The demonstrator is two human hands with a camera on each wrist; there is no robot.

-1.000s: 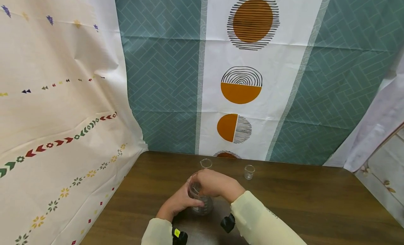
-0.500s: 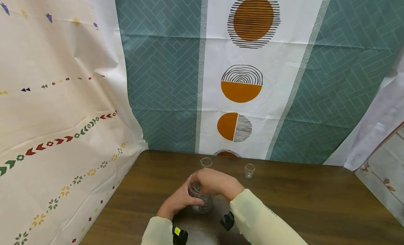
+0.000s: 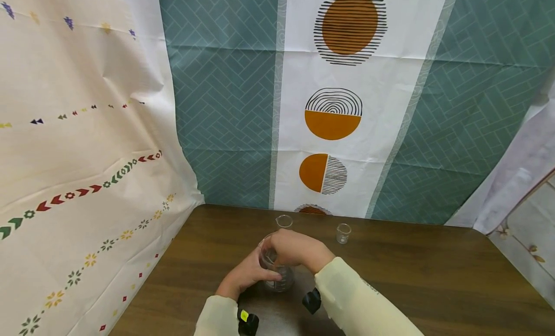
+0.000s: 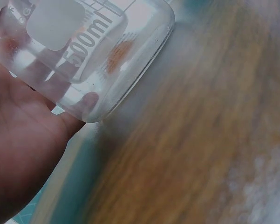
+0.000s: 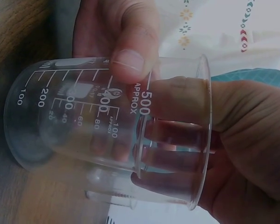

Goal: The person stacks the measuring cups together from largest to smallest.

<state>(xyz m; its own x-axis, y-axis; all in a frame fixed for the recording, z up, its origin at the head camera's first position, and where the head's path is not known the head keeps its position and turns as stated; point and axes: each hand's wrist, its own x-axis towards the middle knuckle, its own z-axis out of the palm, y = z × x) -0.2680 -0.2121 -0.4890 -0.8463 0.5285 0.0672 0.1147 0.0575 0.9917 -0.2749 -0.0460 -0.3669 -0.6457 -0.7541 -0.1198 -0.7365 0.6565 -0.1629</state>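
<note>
A large clear glass beaker (image 3: 284, 281), with white markings up to 500, is gripped by my left hand (image 3: 249, 274). The left thumb lies along its wall in the right wrist view. Inside it sits a smaller glass beaker (image 5: 77, 130) marked up to 100. My right hand (image 3: 301, 249) reaches over the large rim, its fingers inside at the small beaker's rim, which they appear to pinch. Seen from the left wrist, the large beaker's base (image 4: 130, 88) is near the wooden surface; whether it touches is unclear.
Behind my hands on the brown wooden table (image 3: 412, 273) stands another glass beaker (image 3: 284, 222), partly hidden by the right hand. A small glass beaker (image 3: 343, 234) stands to its right. Patterned cloths (image 3: 225, 109) hang behind and at the sides.
</note>
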